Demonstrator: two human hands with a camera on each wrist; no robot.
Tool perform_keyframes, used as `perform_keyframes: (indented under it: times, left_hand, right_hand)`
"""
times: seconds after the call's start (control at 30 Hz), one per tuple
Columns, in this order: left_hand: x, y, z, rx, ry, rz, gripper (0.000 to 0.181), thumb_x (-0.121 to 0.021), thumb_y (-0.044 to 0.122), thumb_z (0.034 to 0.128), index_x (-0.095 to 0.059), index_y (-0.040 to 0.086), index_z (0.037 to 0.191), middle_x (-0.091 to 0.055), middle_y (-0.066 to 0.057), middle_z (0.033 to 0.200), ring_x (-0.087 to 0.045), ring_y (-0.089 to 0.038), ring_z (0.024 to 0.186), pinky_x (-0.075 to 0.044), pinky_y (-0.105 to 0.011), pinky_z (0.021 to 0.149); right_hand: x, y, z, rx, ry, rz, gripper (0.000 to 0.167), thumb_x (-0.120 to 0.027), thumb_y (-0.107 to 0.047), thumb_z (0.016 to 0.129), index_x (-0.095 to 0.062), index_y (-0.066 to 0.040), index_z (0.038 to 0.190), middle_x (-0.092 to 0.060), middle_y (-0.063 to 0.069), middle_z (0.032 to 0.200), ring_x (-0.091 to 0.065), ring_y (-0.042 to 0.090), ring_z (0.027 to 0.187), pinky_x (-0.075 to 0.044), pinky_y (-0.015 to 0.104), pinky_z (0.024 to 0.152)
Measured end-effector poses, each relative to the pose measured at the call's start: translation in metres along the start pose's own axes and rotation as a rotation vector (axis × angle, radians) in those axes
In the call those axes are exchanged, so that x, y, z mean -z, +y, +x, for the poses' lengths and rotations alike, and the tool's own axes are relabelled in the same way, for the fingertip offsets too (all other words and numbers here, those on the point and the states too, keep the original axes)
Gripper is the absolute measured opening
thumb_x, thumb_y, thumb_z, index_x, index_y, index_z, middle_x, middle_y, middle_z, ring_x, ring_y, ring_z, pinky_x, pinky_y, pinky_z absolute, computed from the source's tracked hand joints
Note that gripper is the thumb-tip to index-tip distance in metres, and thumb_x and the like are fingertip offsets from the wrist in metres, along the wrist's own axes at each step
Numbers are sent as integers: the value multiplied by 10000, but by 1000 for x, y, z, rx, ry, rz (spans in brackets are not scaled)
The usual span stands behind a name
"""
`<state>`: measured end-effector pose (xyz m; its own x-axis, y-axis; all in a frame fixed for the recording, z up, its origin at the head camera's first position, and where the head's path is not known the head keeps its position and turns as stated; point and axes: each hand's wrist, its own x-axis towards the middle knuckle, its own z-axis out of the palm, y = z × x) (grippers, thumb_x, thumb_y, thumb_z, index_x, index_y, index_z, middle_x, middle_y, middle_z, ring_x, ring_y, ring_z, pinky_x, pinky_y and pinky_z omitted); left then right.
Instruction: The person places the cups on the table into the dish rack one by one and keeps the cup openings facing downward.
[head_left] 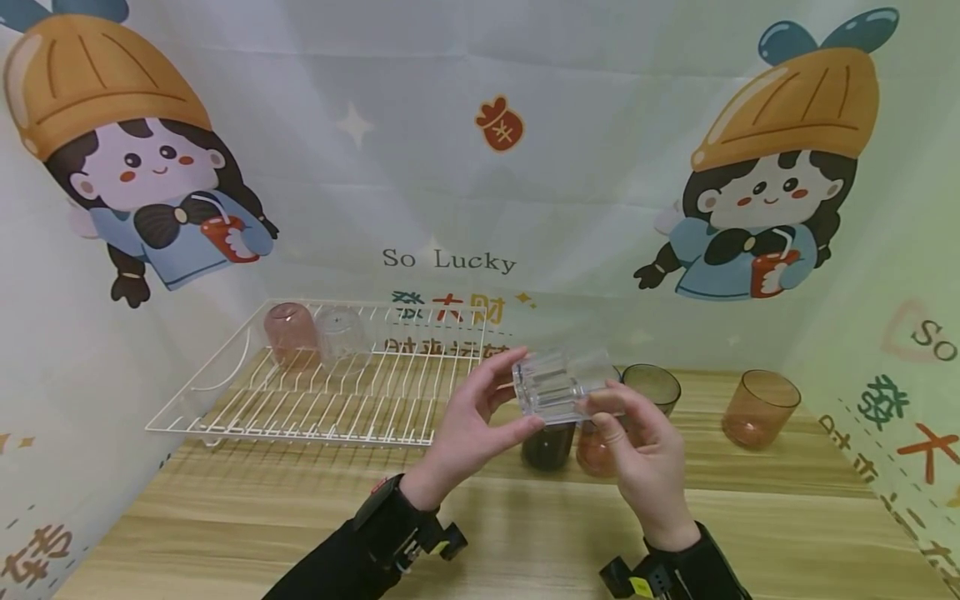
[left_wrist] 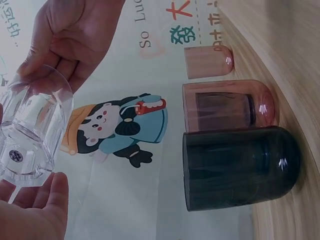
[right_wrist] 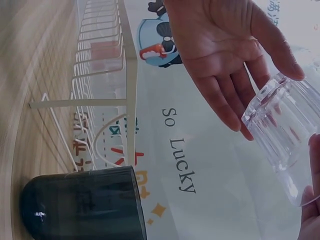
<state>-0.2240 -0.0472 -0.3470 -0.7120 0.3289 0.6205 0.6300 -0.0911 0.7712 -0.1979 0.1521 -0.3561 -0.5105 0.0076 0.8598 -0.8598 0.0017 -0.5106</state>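
Observation:
A clear faceted drinking glass is held on its side in the air between both hands. My left hand grips its thick base end, thumb below and fingers above. At the rim end, my right hand pinches the wall with thumb and fingertips. A small dark round label shows on the base of the glass in the left wrist view. Below the hands stand a dark cup and a pinkish cup, both partly hidden in the head view.
A white wire dish rack stands at the left, with a pink cup and a clear cup upside down at its back. A greenish cup and an amber cup stand upright at the right. Printed cloth hangs behind.

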Motion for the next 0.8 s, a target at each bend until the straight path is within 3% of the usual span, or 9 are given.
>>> perform_keyframes:
  times: [0.27, 0.37, 0.53, 0.8]
  left_hand:
    - [1, 6, -5, 53, 23, -37, 697, -721, -37, 748, -429, 28, 1378, -504, -125, 1295, -545, -241, 1130, -495, -313, 975]
    - [3, 6, -6, 48, 26, -25, 692, -723, -31, 753, -437, 45, 1378, -514, -129, 1285, -553, -246, 1113, -504, -315, 963]
    - [4, 5, -6, 45, 32, 1, 667, -724, -27, 767, -453, 63, 1370, -526, -154, 1269, -566, -252, 1092, -518, -306, 940]
    - [6, 4, -8, 74, 42, 20, 669, -741, -15, 756, -478, 111, 1358, -555, -136, 1251, -595, -255, 1054, -528, -322, 922]
  right_hand:
    - [-3, -4, -4, -20, -6, 20, 167, -562, 154, 836, -614, 101, 986, -700, -58, 996, -623, 96, 1039, -410, 217, 1044]
    - [-3, -5, -5, -37, -12, 4, 189, -567, 175, 817, -609, 108, 988, -699, -76, 994, -639, 73, 982, -420, 208, 1030]
    - [-2, -4, -5, -53, -40, 13, 219, -557, 217, 794, -572, 167, 1007, -691, -69, 1014, -646, 64, 933, -496, 171, 898]
    - [7, -4, -6, -112, -133, -48, 346, -583, 165, 825, -563, 104, 1165, -625, -31, 1191, -554, 104, 1119, -490, 189, 925]
